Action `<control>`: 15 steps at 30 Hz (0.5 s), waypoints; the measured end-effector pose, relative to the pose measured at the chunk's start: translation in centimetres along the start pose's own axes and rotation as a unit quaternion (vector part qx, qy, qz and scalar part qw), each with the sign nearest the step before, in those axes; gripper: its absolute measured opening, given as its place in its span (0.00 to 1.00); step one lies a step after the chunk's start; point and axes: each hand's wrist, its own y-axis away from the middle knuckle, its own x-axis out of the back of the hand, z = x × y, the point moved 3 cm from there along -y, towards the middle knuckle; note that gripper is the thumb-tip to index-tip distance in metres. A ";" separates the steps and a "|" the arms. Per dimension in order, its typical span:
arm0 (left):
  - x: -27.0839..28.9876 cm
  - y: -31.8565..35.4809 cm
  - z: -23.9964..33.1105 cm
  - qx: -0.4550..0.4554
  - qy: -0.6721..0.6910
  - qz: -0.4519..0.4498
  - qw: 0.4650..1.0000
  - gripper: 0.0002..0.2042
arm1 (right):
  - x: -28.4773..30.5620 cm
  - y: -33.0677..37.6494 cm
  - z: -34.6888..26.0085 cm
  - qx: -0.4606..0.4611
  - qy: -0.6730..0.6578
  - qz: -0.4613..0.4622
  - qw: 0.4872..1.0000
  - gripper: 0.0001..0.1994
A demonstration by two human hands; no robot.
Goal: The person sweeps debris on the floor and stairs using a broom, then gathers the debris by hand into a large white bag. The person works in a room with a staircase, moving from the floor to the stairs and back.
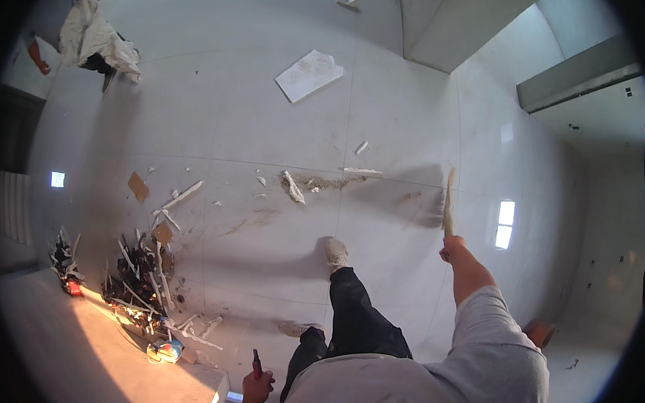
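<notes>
A: Head view, nearest first: left hand (257, 386) low in the picture, clenched around a slim dark tool with a red handle (256, 363), tip pointing up. Just left of it, the corner of a pale slab (105, 373) lit by sun.

B: And the right?

A: Right hand (453, 251) raised at arm's length, grey sleeve behind it, grasping the lower end of a long pale stick (448, 202) held roughly upright above the tiled floor (259, 110). Can't tell what kind of tool.

B: Underfoot?

A: Dark trousers, two light shoes (335, 252) planted on the tiles. Left of those, a heap of broken strips and dark scraps (138, 280), with a crumpled colourful packet (165, 350) near the slab's edge.

B: Farther out?

A: Dirt smear and white fragments (292, 187) mid-floor, near the stick's shadow. Beyond, a flat white board (308, 74) lying alone. Farthest, top left, a crumpled pale cloth (95, 34) over something dark.
</notes>
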 end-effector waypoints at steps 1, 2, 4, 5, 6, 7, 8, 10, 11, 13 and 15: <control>-1.7 -0.6 3.8 -0.015 -0.018 -0.001 1.000 0.13 | -1.7 -1.3 -2.7 -0.004 0.012 -0.008 1.000 0.11; -2.7 -1.2 7.1 -0.036 -0.039 -0.007 0.999 0.13 | -3.6 -2.9 -3.9 -0.009 0.008 -0.041 0.999 0.12; -4.0 -0.4 12.6 -0.051 -0.028 -0.012 0.998 0.13 | -9.5 -1.9 -6.5 -0.024 -0.032 -0.083 0.996 0.11; -4.3 0.2 14.3 -0.064 -0.016 -0.013 0.998 0.12 | -12.4 -0.6 -7.5 -0.018 -0.028 -0.092 0.995 0.10; -4.1 0.6 14.8 -0.063 -0.010 -0.014 0.998 0.13 | -15.3 2.6 -8.9 0.002 0.019 -0.115 0.993 0.10; -3.3 0.9 15.0 -0.059 -0.003 -0.014 0.998 0.13 | -17.8 7.2 -9.7 0.045 0.052 -0.120 0.990 0.10; -1.9 1.1 14.9 -0.055 0.003 -0.017 0.998 0.13 | -20.3 11.0 -9.8 0.059 0.049 -0.143 0.987 0.10; 2.6 1.0 13.2 -0.052 -0.023 -0.019 0.998 0.14 | -26.9 15.9 -6.3 0.153 0.180 -0.211 0.949 0.10; 5.3 0.7 11.6 -0.052 -0.023 -0.016 0.998 0.14 | -29.7 22.5 -6.2 0.151 0.195 -0.221 0.944 0.10; 11.3 0.4 8.0 -0.036 -0.020 -0.010 0.999 0.15 | -36.4 32.7 -2.4 0.131 0.224 -0.271 0.927 0.10; 18.5 -1.6 2.2 -0.030 0.020 -0.007 0.999 0.15 | -45.6 40.5 4.4 0.121 0.241 -0.310 0.912 0.08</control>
